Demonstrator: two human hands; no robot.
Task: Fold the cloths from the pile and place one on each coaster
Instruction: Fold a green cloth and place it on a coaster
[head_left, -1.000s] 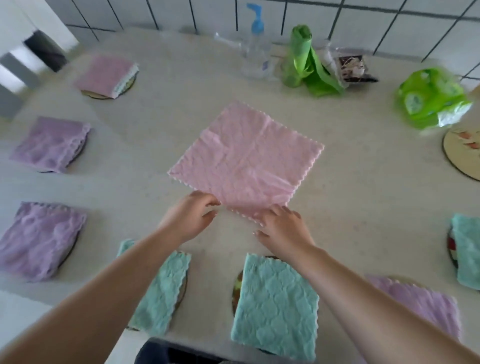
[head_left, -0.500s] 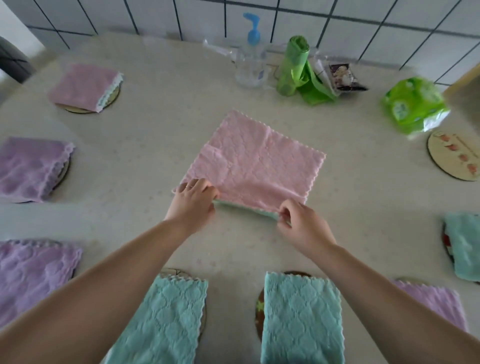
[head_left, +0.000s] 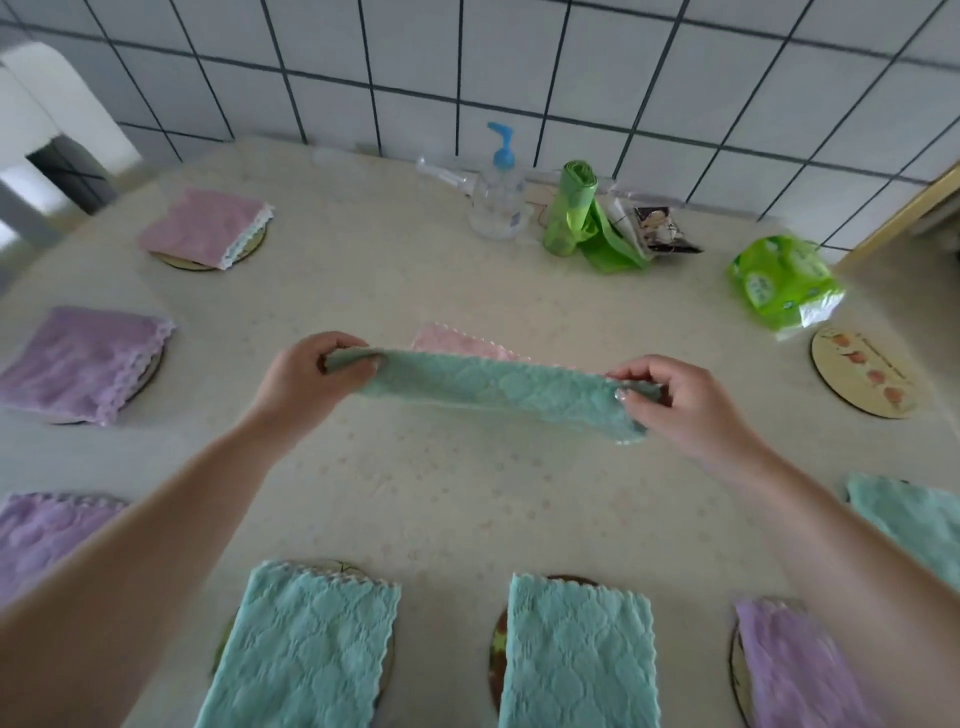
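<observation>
The left hand (head_left: 304, 376) and the right hand (head_left: 675, 402) each have their grip clamped on one end of a cloth (head_left: 493, 387), teal side showing with a pink edge behind, stretched between them above the middle of the surface (head_left: 467, 493). A bare coaster (head_left: 865, 373) lies at the right, well apart from the cloth.
</observation>
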